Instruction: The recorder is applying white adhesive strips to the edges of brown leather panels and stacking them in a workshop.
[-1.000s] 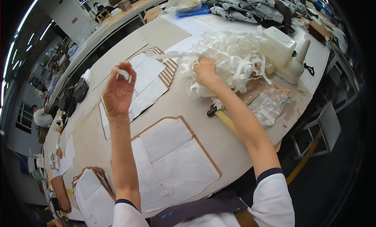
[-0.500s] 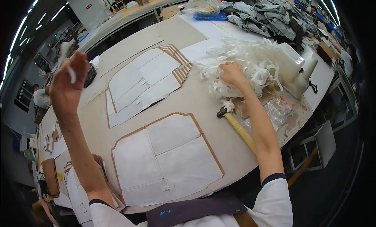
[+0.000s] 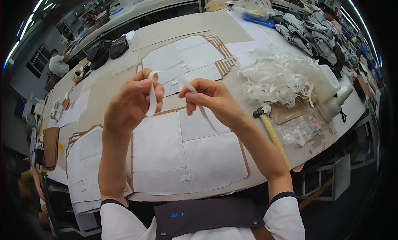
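Over the near panel (image 3: 215, 161), the left hand (image 3: 129, 100) is gripping one strip (image 3: 152, 103), the right hand (image 3: 216, 100) pinching another strip (image 3: 204, 113). A hammer (image 3: 273, 135) is lying right of the panel.

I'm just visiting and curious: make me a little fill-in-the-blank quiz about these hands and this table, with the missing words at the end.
1. The left hand and right hand each hold a thin strip coloured ____.
2. The tangled heap of ribbons is on the picture's ____ side.
3. The hammer has a handle coloured ____.
4. The panel below the hands has edging coloured ____.

Missing words: white; right; yellow; brown.
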{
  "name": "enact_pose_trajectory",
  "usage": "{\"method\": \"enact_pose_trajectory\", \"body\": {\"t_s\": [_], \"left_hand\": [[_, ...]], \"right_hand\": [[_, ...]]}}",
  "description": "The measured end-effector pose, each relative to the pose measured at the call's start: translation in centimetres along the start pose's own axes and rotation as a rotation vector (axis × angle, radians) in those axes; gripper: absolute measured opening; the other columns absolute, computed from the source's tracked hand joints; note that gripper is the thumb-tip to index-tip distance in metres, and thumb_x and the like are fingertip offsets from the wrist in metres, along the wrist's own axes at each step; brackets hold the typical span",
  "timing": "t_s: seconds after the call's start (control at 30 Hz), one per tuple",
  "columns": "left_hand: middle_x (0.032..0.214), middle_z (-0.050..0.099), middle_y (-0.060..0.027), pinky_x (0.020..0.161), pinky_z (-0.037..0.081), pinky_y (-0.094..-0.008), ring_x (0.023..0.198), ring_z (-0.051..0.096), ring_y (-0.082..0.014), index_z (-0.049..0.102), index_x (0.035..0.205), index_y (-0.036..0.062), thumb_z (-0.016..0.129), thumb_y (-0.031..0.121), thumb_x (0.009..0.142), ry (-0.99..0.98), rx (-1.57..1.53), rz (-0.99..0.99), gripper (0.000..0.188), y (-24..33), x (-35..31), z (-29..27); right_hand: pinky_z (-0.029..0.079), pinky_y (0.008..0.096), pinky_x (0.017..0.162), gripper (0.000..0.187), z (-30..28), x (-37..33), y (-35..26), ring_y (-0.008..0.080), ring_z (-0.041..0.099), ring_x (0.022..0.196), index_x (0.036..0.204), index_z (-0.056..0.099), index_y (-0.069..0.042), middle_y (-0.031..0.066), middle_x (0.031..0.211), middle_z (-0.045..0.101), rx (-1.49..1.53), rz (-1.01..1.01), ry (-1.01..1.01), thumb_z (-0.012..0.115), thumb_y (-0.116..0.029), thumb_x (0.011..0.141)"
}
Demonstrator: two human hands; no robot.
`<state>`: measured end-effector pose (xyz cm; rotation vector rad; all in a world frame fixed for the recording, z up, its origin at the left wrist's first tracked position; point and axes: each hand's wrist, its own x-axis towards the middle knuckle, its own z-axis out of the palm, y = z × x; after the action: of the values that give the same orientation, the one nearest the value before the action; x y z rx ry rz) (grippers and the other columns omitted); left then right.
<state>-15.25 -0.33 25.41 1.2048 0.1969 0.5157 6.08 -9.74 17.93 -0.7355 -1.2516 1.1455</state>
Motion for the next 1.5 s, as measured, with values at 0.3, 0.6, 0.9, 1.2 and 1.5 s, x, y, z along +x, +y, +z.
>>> {"method": "enact_pose_trajectory", "body": {"t_s": [0.3, 0.6, 0.9, 1.2, 1.5], "left_hand": [[0.089, 0.065, -0.0130, 0.074, 0.052, -0.0332, 0.076, 0.063, -0.0205, 0.054, 0.087, 0.0055, 0.056, 0.020, 0.090, 0.161, 0.029, 0.115, 0.015, -2.8, -10.5, -9.0], [0.133, 0.063, -0.0111, 0.110, 0.040, -0.0397, 0.129, 0.055, -0.0244, 0.063, 0.129, 0.0025, 0.068, 0.013, 0.090, -0.018, 0.946, -0.169, 0.040, -2.6, -15.8, -9.6], [0.083, 0.066, -0.0012, 0.072, 0.046, -0.0249, 0.078, 0.058, -0.0087, 0.069, 0.101, 0.0023, 0.067, 0.026, 0.097, 0.050, 0.537, -0.249, 0.024, -7.5, -8.9, -5.1], [0.073, 0.060, 0.0025, 0.061, 0.041, -0.0222, 0.068, 0.050, -0.0055, 0.071, 0.088, 0.0014, 0.072, 0.025, 0.092, 0.246, 0.632, -0.260, 0.024, -11.2, -4.9, -9.8], [0.073, 0.062, 0.0012, 0.063, 0.043, -0.0242, 0.068, 0.052, -0.0067, 0.071, 0.088, -0.0001, 0.071, 0.025, 0.091, 0.328, 0.747, -0.399, 0.025, -15.3, -1.9, -15.6]], "right_hand": [[0.025, 0.0192, 0.046, 0.025, -0.4, -6.0, 1.9, 0.0023, 0.038, 0.054, 0.108, 0.068, -0.001, -0.0029, 0.069, 0.055, 0.146, 0.400, 0.021, 0.068, -0.022, 0.096], [0.042, 0.0197, 0.058, 0.018, 3.3, -5.9, 0.7, 0.0057, 0.053, 0.065, 0.098, 0.070, 0.000, 0.0009, 0.078, 0.062, -0.235, 0.341, -0.050, 0.072, -0.017, 0.094], [0.040, 0.0220, 0.059, 0.018, 3.7, -4.5, 1.2, 0.0052, 0.051, 0.067, 0.095, 0.070, -0.001, -0.0013, 0.074, 0.061, -0.371, 0.390, -0.071, 0.072, -0.018, 0.093], [0.045, 0.0234, 0.063, 0.021, -1.1, -2.7, 8.3, 0.0094, 0.060, 0.069, 0.094, 0.067, 0.001, 0.0037, 0.079, 0.066, -0.372, 0.483, 0.049, 0.067, -0.020, 0.094], [0.041, 0.0251, 0.062, 0.020, -3.1, 2.1, 14.3, 0.0076, 0.051, 0.068, 0.090, 0.070, 0.000, 0.0005, 0.073, 0.062, -0.505, 0.620, 0.095, 0.068, -0.019, 0.094]]}}
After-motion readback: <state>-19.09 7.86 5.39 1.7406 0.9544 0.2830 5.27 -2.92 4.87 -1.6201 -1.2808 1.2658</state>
